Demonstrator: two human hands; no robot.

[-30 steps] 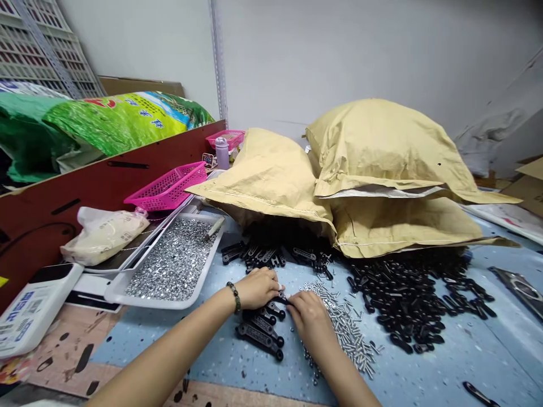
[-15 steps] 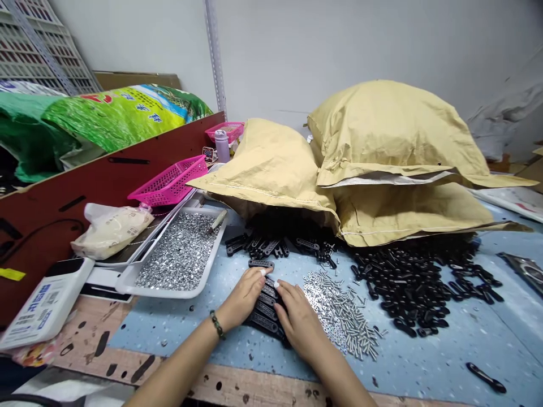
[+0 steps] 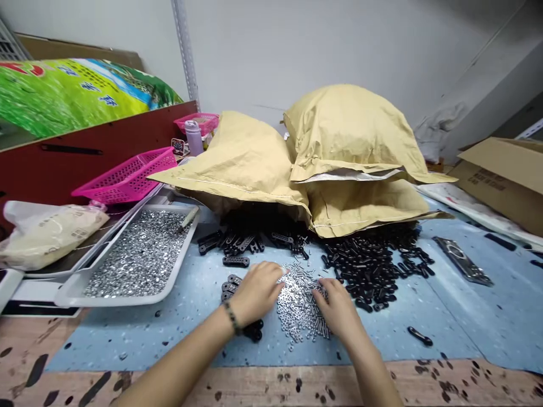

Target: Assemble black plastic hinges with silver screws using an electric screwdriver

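Observation:
My left hand [image 3: 258, 291], a dark bead bracelet at its wrist, reaches over a row of black plastic bars with holes [image 3: 231, 285] to the left edge of a pile of small metal nuts [image 3: 292, 311]. Its thumb and forefinger are apart, and the forearm and hand hide most of the row. My right hand [image 3: 339, 308] is at the right side of the same pile, where silver screws [image 3: 311, 314] lie. Its thumb and fingers are spread, with the fingertips among the screws. A single black bar [image 3: 236, 261] lies beyond my left hand.
Left stands a white tray [image 3: 178, 271] of metal nuts, with a pink basket [image 3: 127, 178] behind. Large tan sacks [image 3: 352, 130] fill the back, black parts spilling from beneath. A heap of small black levers [image 3: 369, 271] lies right, near a packaged item [image 3: 462, 261] and a cardboard box [image 3: 504, 175].
Both hands have left the row of black bars and moved right to the nuts and screws. The view has turned right, bringing the cardboard box into sight.

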